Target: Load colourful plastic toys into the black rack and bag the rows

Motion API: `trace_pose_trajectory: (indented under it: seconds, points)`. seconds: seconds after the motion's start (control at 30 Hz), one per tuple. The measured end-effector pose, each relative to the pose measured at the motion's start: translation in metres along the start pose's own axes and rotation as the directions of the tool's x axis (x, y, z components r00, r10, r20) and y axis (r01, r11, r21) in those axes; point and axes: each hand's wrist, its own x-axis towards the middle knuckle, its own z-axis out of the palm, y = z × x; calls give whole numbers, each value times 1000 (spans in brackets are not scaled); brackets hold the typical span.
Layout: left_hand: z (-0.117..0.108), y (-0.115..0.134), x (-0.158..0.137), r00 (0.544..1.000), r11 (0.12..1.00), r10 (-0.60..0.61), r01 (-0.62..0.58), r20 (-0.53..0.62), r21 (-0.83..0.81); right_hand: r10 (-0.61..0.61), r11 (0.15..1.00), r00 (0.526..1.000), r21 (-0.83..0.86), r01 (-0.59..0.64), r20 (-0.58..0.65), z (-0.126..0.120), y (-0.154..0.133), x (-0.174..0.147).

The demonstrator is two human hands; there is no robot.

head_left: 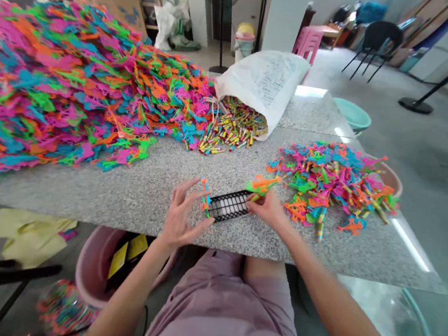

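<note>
On the stone tabletop lies a small black mesh basket [229, 206] with a pale interior. My left hand [183, 218] is at its left end, fingers spread, the thumb by the near corner. Between thumb and fingers, a row of small orange, blue and green plastic pieces [205, 198] stands along that end. At the basket's right end, my right hand [270, 210] is closed on an orange and green plastic toy [262, 185], with its fingertips by the basket's edge. What the fingertips cover is hidden.
A big heap of bright plastic toys [63, 88] covers the left. A white sack [268, 82] spills small striped tubes [234, 127] behind the basket. Right of my hand lies a smaller toy pile [332, 178]. A pink tub [87, 265] stands below the table's front edge.
</note>
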Motion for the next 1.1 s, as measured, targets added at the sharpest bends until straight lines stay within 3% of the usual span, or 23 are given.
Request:
trace_pose_trajectory:
  seconds: [0.07,0.13,0.2,0.27,0.33,0.47,0.67,0.83,0.93,1.0,1.03,1.1]
  points:
    - [-1,-6,16,994,998,55,-59,99,36,66,985,989,148,-86,132,41,-10,-19]
    - [3,-12,20,988,996,54,-63,147,60,97,964,977,225,-139,189,69,-17,-31]
    - [7,-17,18,986,995,52,-64,162,73,98,984,977,126,-123,188,83,-22,-35]
    - [10,-19,14,985,993,70,-84,160,86,79,993,981,-102,-62,175,88,-25,-34]
    - [11,-20,12,984,989,85,-103,153,110,64,948,984,-318,-8,165,89,-27,-32]
    - [14,-19,13,986,980,96,-118,139,161,54,830,979,-554,66,198,90,-36,-29]
    - [18,-19,11,991,972,15,-47,136,229,92,713,926,-673,195,366,90,-56,-15]
    - [24,-20,11,988,978,31,-61,149,201,88,740,914,-640,206,396,97,-63,-18]
    - [28,-21,14,997,977,20,-37,80,211,-13,816,891,-510,271,454,77,-54,-26]
    - [28,-21,14,998,972,-9,-5,55,234,-103,829,909,-471,302,403,39,-41,-29]
    - [28,-21,14,999,970,-18,6,51,244,-131,820,937,-496,286,324,13,-32,-28]
    - [29,-19,14,999,966,-25,13,45,258,-46,748,999,-663,37,5,-45,-15,-21]
